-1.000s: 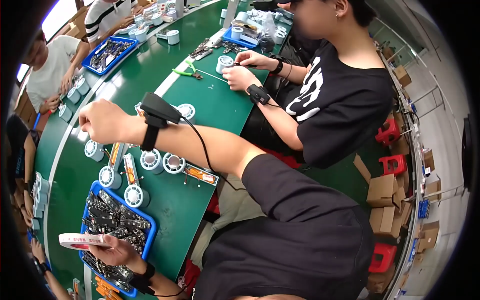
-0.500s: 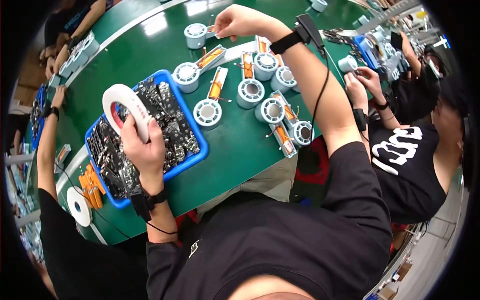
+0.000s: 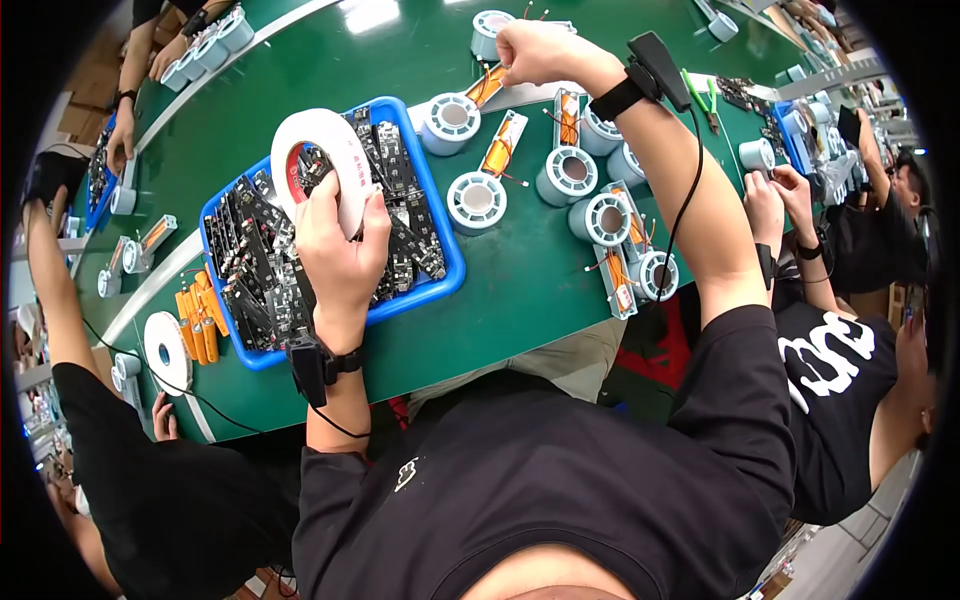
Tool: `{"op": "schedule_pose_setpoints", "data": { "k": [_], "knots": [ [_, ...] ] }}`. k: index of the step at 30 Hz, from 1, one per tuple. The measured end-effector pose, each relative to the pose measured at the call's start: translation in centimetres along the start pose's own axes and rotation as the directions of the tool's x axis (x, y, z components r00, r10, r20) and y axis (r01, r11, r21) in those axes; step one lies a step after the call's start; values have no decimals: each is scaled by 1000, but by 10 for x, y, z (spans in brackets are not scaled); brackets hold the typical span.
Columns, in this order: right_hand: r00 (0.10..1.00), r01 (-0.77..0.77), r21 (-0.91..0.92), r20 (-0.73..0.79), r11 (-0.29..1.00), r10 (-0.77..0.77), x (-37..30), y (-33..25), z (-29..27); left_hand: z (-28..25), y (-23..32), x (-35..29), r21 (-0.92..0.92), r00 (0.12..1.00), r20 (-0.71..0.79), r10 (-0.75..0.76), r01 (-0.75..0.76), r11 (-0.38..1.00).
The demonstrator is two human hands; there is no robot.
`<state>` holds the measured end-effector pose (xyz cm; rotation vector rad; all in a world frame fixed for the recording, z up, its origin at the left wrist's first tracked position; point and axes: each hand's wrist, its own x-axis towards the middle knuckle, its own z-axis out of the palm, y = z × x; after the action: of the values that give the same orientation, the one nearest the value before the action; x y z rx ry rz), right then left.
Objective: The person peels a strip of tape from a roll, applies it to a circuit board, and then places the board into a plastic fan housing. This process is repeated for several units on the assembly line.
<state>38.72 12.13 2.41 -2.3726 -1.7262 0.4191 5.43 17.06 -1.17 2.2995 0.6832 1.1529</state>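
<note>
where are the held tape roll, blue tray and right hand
Tape roll (image 3: 350, 172), head view: right side of ring.
Blue tray (image 3: 453, 271), head view: lower right rim.
Right hand (image 3: 541, 53), head view: back of hand.

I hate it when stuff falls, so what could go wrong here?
The left hand holds a white tape roll over the blue tray of circuit boards; if it slipped, it might drop onto them. The right hand is close to wired pale blue parts, so it could bump one.
</note>
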Motion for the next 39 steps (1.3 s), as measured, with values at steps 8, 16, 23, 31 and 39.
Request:
{"op": "schedule_pose_setpoints", "data": {
  "k": [8,16,23,31,39],
  "knots": [
    [988,151,-165,67,975,-141,22,26,6,1,-1,1,20,1000,-3,13,-13,1000],
    [996,67,164,55,984,-76,9,3,-37,-7,-1,25,245,992,128,13,-44,969],
    [995,91,119,-45,989,-86,9,12,-23,-36,17,51,446,942,329,-70,-90,891],
    [999,-7,252,41,968,-3,9,24,-22,101,-4,131,326,851,426,306,-460,826],
    [994,50,405,70,913,-86,-14,33,-12,101,19,106,268,700,714,32,-314,911]
  ]
}}
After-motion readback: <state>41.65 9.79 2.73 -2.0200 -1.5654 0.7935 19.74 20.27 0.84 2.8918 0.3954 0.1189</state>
